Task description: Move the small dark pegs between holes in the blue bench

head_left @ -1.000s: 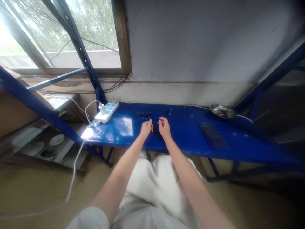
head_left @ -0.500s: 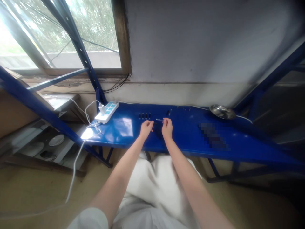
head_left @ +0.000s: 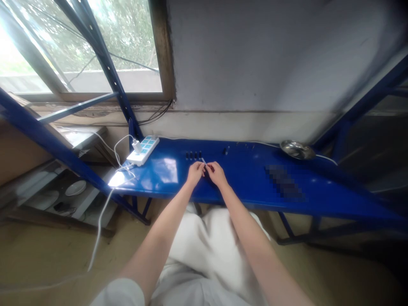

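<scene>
Over the blue table [head_left: 245,178], my two hands meet with fingertips almost touching. A thin, pale stick-like piece [head_left: 204,161] points up and away between them, pinched by my right hand [head_left: 216,173]. The fingers of my left hand [head_left: 195,172] are closed at its near end; whatever they grip is too small and covered to make out. Just beyond the left hand, several short dark cylinders with pale ends [head_left: 191,155] stand or lie in a row. Farther right is a similar small dark piece with a light end [head_left: 226,150].
A white power strip [head_left: 143,149] with a plug and cable sits at the table's left end. At the back right is a shiny metal bowl [head_left: 297,149], with tiny bits [head_left: 246,145] to its left. A pixelated dark patch covers something in front of the bowl.
My right hand has moved left with the pale stick, which has turned from sideways to pointing away. My left hand has stayed nearly in place; the dark bit seen at its fingertips is now hidden.
</scene>
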Demonstrator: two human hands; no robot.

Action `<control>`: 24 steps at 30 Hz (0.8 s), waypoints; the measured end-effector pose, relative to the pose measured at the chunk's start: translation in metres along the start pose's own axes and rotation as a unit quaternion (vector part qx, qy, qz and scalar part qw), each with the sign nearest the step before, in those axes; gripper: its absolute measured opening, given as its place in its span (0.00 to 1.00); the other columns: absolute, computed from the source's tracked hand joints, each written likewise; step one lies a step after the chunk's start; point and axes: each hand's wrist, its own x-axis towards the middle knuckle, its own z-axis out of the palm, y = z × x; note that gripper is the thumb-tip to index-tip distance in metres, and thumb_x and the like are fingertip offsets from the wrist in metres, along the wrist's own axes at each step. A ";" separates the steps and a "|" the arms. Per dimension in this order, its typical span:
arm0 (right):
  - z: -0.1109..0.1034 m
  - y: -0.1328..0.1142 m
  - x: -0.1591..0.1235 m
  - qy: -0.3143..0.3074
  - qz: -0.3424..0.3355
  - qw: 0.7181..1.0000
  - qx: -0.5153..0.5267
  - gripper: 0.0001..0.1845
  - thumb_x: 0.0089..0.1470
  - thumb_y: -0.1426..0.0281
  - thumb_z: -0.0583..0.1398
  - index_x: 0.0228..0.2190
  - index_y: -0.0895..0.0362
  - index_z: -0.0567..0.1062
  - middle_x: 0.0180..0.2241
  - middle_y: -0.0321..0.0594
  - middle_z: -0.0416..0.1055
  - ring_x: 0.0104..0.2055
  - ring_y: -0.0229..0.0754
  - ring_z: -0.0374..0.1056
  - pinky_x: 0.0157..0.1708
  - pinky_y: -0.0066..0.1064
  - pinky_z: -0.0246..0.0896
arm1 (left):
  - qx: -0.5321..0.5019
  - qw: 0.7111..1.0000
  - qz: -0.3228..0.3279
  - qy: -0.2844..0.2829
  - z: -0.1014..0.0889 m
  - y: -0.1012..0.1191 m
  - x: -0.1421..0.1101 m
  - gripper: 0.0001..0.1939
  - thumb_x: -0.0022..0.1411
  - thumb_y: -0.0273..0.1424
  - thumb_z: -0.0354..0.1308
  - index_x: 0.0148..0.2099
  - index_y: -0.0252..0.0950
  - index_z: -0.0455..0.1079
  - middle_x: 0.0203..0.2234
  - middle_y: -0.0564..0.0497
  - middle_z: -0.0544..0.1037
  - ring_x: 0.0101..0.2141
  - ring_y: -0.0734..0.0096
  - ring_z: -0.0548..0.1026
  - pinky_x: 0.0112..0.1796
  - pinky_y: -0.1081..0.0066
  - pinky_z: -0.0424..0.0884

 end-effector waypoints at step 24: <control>-0.004 -0.009 -0.002 -0.034 0.020 0.999 0.024 0.12 0.50 0.61 0.54 0.25 0.56 0.70 0.26 0.39 0.69 0.27 0.39 0.63 0.30 0.32 0.60 | -0.081 0.996 -0.037 0.023 0.001 0.004 -0.003 0.08 0.57 0.35 0.51 0.33 0.35 0.64 0.18 0.59 0.63 0.14 0.84 0.59 0.18 0.80 0.57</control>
